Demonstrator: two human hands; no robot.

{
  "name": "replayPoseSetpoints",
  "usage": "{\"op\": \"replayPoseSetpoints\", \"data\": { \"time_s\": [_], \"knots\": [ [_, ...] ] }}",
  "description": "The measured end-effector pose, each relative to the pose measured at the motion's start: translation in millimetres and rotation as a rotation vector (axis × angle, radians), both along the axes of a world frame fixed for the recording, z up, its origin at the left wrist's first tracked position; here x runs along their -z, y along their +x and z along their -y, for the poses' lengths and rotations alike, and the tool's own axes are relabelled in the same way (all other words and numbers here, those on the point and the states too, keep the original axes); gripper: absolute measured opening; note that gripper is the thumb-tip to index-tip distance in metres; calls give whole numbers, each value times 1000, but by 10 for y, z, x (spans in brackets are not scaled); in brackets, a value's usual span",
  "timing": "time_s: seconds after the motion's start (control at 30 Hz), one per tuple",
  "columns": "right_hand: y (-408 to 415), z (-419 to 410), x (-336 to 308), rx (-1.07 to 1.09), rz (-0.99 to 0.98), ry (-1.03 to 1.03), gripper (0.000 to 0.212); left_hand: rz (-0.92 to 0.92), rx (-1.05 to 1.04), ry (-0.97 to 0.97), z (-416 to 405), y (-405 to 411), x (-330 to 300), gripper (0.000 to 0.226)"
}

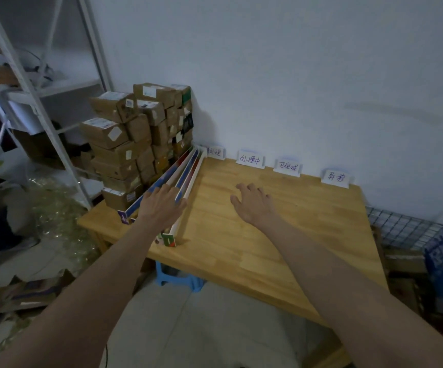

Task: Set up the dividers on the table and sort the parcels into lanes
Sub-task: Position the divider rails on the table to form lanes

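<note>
The dividers (188,173), long strips with blue, red and white faces, are bunched together on edge along the left part of the table (268,235), running from the near left edge back to the wall (268,75). The left hand (162,205) is laid over the middle of the bunch, fingers straight and spread, touching the top edges; whether any strip is gripped cannot be told. The right hand (252,205) is held over the bare wood to the right of the dividers, fingers relaxed and slightly apart, nothing held; whether it touches the wood cannot be told. The parcels (140,139), brown boxes with white stickers, are stacked in a tall pile on the far left corner of the table, just beside the dividers and against the wall. Four labels (251,160), white cards with handwritten characters, are stood in a row along the back edge of the table against the wall. A blue stool (178,277) is seen under the table's near edge. A white metal rack (37,83) is placed to the left, flattened cardboard (21,293) is strewn on the floor, and a wire basket (403,227) is seen to the right of the table.
</note>
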State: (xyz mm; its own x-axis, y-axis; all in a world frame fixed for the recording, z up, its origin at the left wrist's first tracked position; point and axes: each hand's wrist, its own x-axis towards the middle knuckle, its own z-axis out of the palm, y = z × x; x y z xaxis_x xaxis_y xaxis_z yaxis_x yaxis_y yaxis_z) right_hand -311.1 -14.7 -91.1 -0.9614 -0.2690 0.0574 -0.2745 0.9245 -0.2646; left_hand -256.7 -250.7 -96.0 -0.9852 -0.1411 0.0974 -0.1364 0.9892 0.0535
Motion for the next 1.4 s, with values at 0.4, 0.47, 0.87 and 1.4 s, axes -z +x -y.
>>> {"op": "replayPoseSetpoints", "data": {
  "time_s": [0.4, 0.47, 0.87, 1.4],
  "knots": [
    [-1565, 716, 665, -39, 88, -9, 48, 114, -27, 27, 675, -1387, 484, 48],
    [-1811, 809, 788, -41, 123, 2, 49, 130, -40, 42, 777, -1594, 571, 45],
    [-2733, 1502, 1352, -66, 312, 35, 45, 288, -121, 163, 1354, -2497, 1356, 44],
    [-3253, 2735, 2220, 205, 620, -99, 40, 575, -3, 349, 1855, -3370, 2257, 41]
  ]
}}
